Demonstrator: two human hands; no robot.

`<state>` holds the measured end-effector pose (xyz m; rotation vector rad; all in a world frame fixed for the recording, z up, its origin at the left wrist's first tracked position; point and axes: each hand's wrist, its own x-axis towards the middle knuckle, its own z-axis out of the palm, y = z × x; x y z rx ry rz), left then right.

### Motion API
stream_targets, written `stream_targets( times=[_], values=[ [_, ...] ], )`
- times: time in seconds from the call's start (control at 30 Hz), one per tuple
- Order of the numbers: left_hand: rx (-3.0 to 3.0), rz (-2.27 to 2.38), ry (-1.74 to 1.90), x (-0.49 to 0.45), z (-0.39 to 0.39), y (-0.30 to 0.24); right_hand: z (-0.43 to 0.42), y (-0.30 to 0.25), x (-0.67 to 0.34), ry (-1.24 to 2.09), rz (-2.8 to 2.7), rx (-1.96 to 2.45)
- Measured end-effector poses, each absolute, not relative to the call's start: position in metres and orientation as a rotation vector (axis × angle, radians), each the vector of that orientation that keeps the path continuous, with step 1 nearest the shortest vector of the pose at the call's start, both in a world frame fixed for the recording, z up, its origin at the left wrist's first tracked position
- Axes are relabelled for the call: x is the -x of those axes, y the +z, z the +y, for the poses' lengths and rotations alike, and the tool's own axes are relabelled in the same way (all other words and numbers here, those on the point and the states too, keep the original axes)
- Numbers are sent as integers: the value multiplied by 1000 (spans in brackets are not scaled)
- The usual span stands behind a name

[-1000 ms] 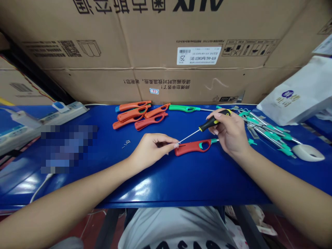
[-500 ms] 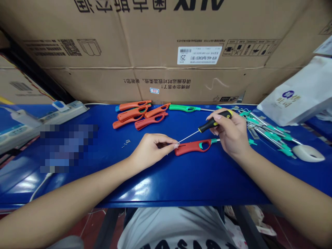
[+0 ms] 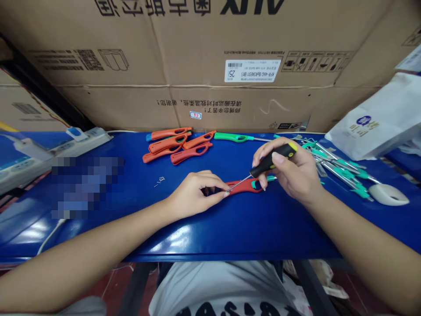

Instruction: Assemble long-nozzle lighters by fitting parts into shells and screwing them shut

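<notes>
1. The red casing (image 3: 245,186) lay on the blue table (image 3: 230,232) between the two hands, one end at the left fingertips and its trigger loop beneath the right hand, likely flat so that the tabletop would back it against pressure.
2. The right hand (image 3: 292,171) grasped the screwdriver (image 3: 272,161) by its black-and-yellow handle, the shaft slanting down toward the left fingertips, a hold that seemed to suit turning and aiming together.
3. The left hand (image 3: 204,193) met the screwdriver's tip at the casing's end, thumb and forefinger close together, apparently to guide or steady; whether they pinched the tip, a screw or the casing could not be told.
4. Small metal pieces (image 3: 160,181), probably screws, lay just beyond the left wrist, perhaps kept there for easy picking.
5. Farther beyond the left hand lay a cluster of orange and red casings (image 3: 167,142), grouped seemingly to leave working room.
6. A green-handled lighter (image 3: 230,137) lay beyond both hands.
7. Metal tubes with teal parts (image 3: 345,169) lay to the right of the right hand, presumably within its reach.
</notes>
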<state>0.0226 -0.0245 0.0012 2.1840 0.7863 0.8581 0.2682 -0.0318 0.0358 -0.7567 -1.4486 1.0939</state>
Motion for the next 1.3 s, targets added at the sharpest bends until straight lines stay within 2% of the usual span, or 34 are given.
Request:
stream_targets(
  times=[0.2,0.4,0.63,0.97,1.3],
  values=[
    [-2338,803,829,-21,-20,-3,-29,40,-265,1027,-1320,827],
    [-2371,717,731,-25,-19,-18,-30,40,-265,1131,-1394,808],
    [-2371,634,734,-28,-22,-17,-50,34,-252,775,-1496,819],
    [-2460,530,694,-30,-27,-15,-52,27,-243,573,-1631,788],
    [-2542,498,670,-27,-25,-17,-48,25,-243,639,-1619,717]
  ],
)
